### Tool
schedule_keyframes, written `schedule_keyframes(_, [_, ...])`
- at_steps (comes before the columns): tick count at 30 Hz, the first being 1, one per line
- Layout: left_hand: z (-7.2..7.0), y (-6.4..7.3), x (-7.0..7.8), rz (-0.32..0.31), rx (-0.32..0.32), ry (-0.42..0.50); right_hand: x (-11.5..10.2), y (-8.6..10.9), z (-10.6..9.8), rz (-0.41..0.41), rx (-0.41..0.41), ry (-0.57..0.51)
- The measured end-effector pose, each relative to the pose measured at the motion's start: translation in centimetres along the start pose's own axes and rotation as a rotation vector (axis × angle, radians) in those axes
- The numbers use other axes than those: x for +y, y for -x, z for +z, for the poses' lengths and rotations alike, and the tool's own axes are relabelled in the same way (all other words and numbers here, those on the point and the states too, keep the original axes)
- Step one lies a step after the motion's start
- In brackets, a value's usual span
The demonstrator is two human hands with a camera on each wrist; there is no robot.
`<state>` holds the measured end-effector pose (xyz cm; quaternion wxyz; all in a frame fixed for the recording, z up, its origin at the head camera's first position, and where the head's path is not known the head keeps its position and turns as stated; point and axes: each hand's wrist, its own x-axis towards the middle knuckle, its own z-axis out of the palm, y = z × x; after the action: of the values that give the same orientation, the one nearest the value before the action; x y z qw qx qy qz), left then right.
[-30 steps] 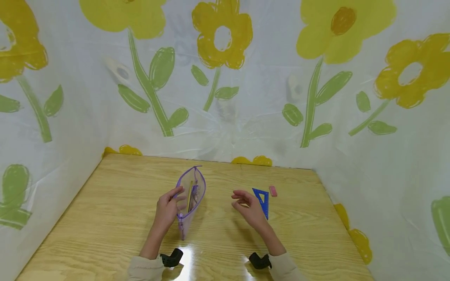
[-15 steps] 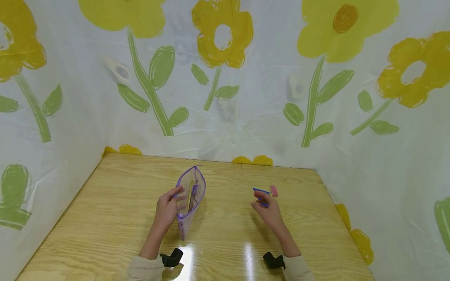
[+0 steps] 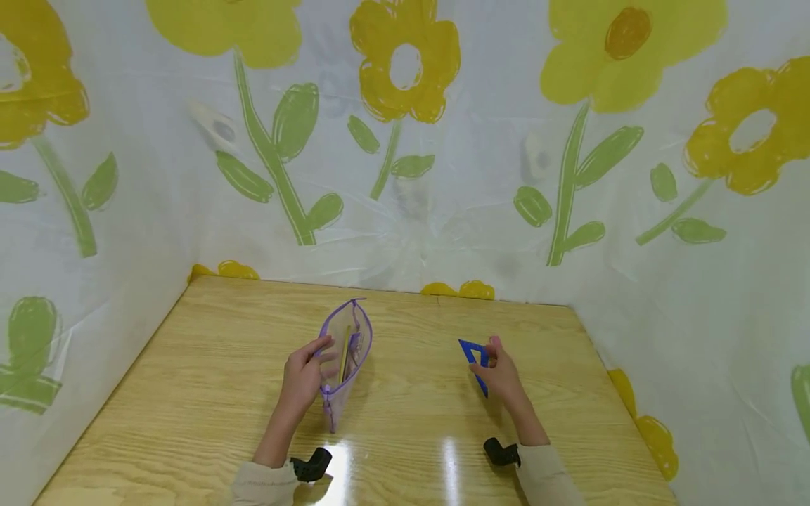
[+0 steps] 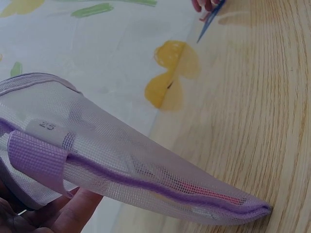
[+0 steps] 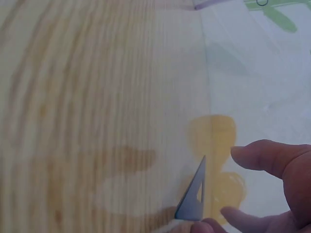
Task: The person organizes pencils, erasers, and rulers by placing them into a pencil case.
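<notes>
My left hand [image 3: 300, 376] grips the near-left side of a mesh zip pencil case [image 3: 358, 362] with purple trim. Its mouth gapes, showing a yellow pencil [image 3: 344, 351] and other things inside. The left wrist view shows the case's mesh side [image 4: 121, 141] and the fingers [image 4: 80, 211] beneath it. Over on the right, my right hand [image 3: 503, 376] is over a blue set square [image 3: 469, 346] on the table, partly covering it. In the right wrist view the thumb [image 5: 262, 155] stands apart from the other fingers, near the set square [image 5: 190, 201].
A pink eraser [image 3: 496, 341] shows just beyond the right hand, partly hidden by it. The wooden table [image 3: 221, 365] meets a white sheet with printed flowers [image 3: 405, 232] at the back and both sides.
My right hand has moved rightward and now reaches over the set square and partly covers the eraser. The left hand and pencil case stay in place.
</notes>
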<state>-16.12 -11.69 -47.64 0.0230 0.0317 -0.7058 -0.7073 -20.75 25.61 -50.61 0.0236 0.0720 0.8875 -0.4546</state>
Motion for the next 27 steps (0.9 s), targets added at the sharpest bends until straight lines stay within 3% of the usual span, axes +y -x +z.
schedule_keyframes(18, [-0.1, 0.0, 0.1, 0.009, -0.003, -0.001, -1.2, -0.7, 1.1, -0.036, 0.052, 0.128])
schedule_keyframes(27, [-0.2, 0.0, -0.1, 0.023, -0.01, -0.008, -1.0, -0.9, 1.6, -0.045, 0.052, 0.108])
